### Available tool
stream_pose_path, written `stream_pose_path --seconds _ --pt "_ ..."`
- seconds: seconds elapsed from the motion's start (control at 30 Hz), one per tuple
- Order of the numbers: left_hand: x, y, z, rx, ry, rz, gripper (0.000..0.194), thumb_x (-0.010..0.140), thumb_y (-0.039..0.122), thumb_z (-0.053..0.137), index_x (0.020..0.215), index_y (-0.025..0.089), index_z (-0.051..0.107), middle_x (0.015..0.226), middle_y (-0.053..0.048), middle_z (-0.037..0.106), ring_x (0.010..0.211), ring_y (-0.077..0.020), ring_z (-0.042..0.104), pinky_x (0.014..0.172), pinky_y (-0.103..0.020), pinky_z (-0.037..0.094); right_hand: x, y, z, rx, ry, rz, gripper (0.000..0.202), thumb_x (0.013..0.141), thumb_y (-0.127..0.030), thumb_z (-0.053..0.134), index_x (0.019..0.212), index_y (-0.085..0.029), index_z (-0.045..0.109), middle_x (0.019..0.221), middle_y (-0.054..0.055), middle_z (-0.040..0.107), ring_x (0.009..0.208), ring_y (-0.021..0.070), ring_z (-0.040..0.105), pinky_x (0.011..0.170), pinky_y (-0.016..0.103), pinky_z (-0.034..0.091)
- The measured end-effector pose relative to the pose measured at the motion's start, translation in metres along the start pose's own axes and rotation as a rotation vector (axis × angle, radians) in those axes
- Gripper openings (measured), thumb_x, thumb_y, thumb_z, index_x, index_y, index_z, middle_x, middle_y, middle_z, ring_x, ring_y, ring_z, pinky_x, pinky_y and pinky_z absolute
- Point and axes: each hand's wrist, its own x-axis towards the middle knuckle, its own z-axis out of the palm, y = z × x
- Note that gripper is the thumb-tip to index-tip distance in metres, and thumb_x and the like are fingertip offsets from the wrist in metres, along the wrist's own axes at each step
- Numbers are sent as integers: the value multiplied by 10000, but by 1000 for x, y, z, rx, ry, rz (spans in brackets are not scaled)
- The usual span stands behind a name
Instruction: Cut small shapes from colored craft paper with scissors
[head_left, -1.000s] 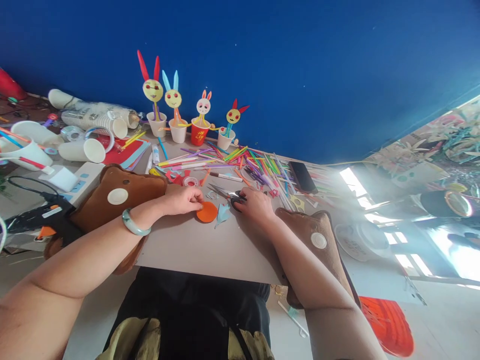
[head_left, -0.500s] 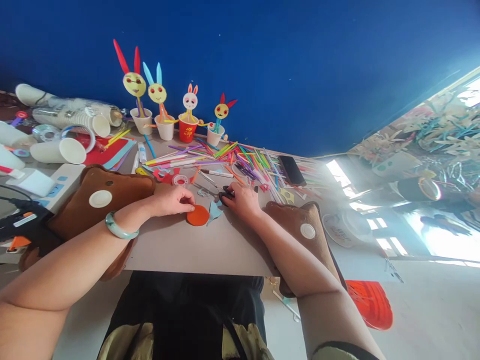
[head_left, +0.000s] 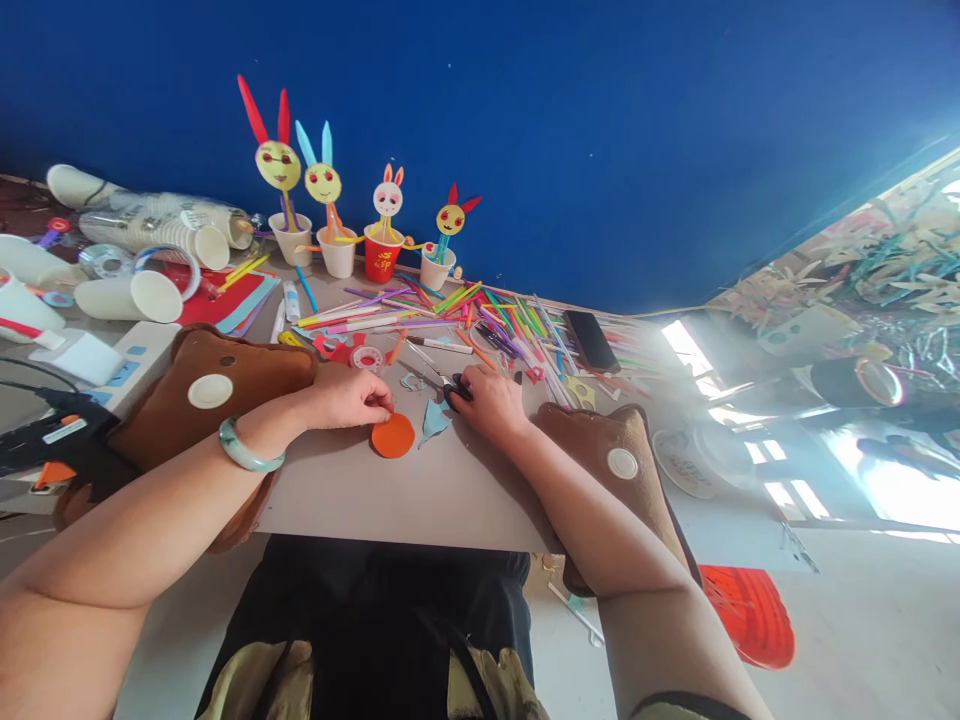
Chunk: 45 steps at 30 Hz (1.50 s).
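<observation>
My left hand (head_left: 356,397), with a jade-green bangle on its wrist, pinches the upper edge of a round orange paper disc (head_left: 393,437) just above the table. My right hand (head_left: 489,400) rests on the table with its fingers curled around the black handles of a pair of scissors (head_left: 454,388). The scissors' blades point away to the upper left, among scraps. Between both hands lies a pale blue paper scrap (head_left: 433,421), touching neither. Most of the right fingers are hidden behind the hand.
Brown cushions (head_left: 247,385) lie under both forearms. Several rabbit figures in paper cups (head_left: 382,258) stand along the blue wall. Coloured sticks (head_left: 517,325), a phone (head_left: 591,340) and a tape roll (head_left: 367,358) lie behind my hands. A black glue gun (head_left: 64,440) sits far left.
The orange disc has shifted slightly left and toward me and has turned a little in my left fingers. My right hand stays on the scissors. The whole view has shifted slightly.
</observation>
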Motion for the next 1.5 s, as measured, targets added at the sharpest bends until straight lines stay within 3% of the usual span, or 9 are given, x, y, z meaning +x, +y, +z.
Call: stream_pose_path --seconds 0.47,0.6,0.67,0.77,0.97,1.07,1.2,1.37,1.5 --pt "-1 -7 -3 -13 -39 42 98 682 273 639 668 212 714 614 7 651 606 -148 538 550 -267 284 -2 -2 1 -67 11 -35 226 890 -376 568 990 -196 661 987 74 725 847 214 637 585 302 240" --pt "-6 -14 -13 19 -82 123 107 681 200 584 622 209 673 611 3 643 594 -148 530 564 -271 301 -1 -2 1 -55 11 -38 217 887 -371 560 965 -199 666 975 70 723 837 209 630 583 298 240" --pt "-11 -18 -22 54 -97 86 94 647 172 579 594 210 647 592 6 623 568 -148 514 554 -277 293 -1 -2 2 -50 13 -38 209 882 -365 561 952 -199 666 968 68 720 831 206 624 582 295 239" --pt "-16 -28 -37 91 -71 -5 100 644 182 561 604 219 645 601 7 630 550 -147 504 548 -283 289 -1 -1 4 -36 29 -38 192 867 -363 572 917 -201 661 959 59 718 835 202 622 580 291 232" --pt "-18 -40 -53 67 128 -85 114 653 240 574 629 208 680 621 -1 650 586 -148 524 578 -277 321 -1 -1 6 -15 45 -23 197 859 -388 581 880 -206 653 938 42 717 822 195 624 572 294 216" --pt "-16 -41 -52 -8 177 -82 164 684 300 575 691 197 702 642 0 652 601 -142 526 580 -264 338 -1 -1 6 -30 34 -11 208 863 -392 572 895 -206 659 940 47 713 797 192 617 570 297 215" --pt "-12 -42 -44 -108 112 -29 184 706 312 566 713 185 699 647 -3 657 601 -135 541 571 -248 356 -1 -2 6 -42 29 -12 213 867 -390 562 910 -210 668 950 52 712 792 194 611 568 293 217" --pt "-4 -43 -33 -67 28 15 156 701 277 551 684 185 677 651 -10 657 585 -136 529 551 -257 335 -2 -5 5 -33 35 -20 221 869 -398 564 923 -214 675 970 47 715 793 191 611 562 292 216" --pt "-1 -39 -26 -7 33 25 140 715 274 549 621 191 613 593 5 580 554 -130 471 539 -273 288 -3 -6 6 -31 38 -14 212 863 -393 575 917 -213 673 972 41 717 794 189 614 559 294 205"
